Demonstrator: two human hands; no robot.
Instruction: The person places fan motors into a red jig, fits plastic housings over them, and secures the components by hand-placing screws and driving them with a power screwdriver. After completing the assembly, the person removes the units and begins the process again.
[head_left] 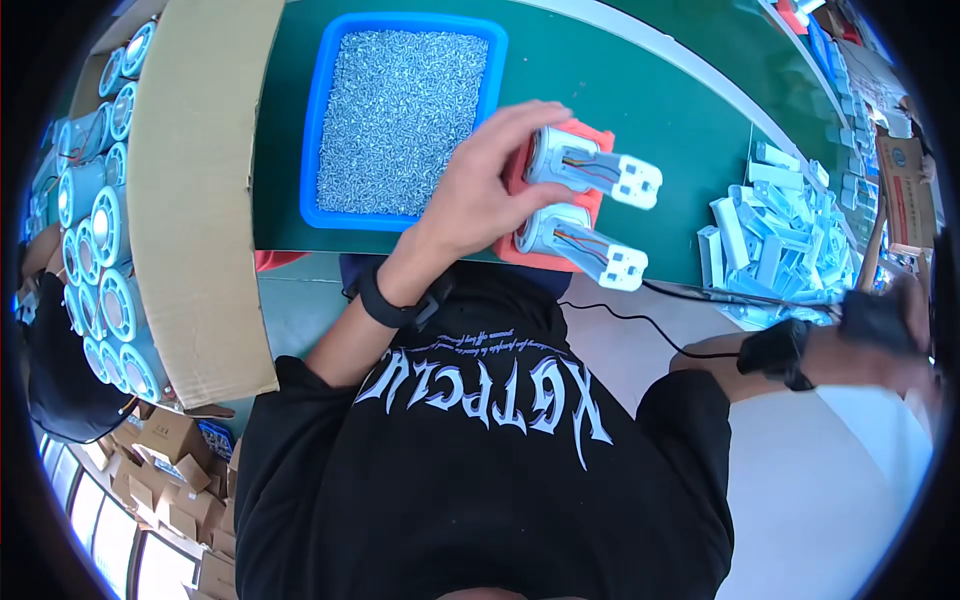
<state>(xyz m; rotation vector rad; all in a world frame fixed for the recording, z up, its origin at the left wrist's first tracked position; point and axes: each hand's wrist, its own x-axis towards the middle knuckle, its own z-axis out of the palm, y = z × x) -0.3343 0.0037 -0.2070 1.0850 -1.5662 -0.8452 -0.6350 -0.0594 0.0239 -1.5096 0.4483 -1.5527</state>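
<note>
Two pale blue-white cylindrical housings, an upper one and a lower one, sit side by side in a red block at the table's near edge. Each has an arm pointing right, with coloured wires along it and a white end piece with holes. My left hand curls round the upper housing, fingers at its far side and thumb between the two. At the far right my right hand is smeared by motion. Beside it is a dark object; whether the hand holds it is unclear.
A blue tray full of small metal screws stands behind my left hand. Pale plastic parts are heaped at the right. A cardboard box of similar cylinders flanks the left side. Black cables run toward my right hand.
</note>
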